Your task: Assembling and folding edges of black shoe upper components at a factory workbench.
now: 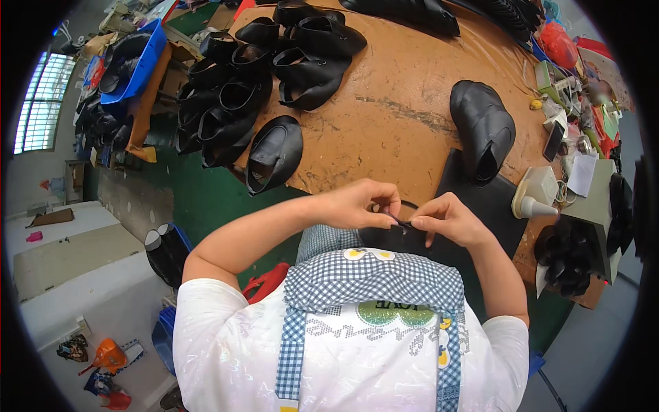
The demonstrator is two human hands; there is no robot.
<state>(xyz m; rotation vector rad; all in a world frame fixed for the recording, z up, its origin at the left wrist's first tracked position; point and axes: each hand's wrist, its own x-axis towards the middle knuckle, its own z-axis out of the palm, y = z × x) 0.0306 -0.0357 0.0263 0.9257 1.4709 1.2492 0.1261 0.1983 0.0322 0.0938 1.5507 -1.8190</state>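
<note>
At the near edge of the brown counter (384, 130), the left hand (360, 204) and the right hand (449, 220) are pinched shut on a small black strip (401, 223), one at each end. The strip sits over a black mat (491, 206) that hangs past the counter edge. A black shoe (482, 128) stands just behind. A pile of shoes (254, 89) crowds the left edge. The middle of the counter is bare.
</note>
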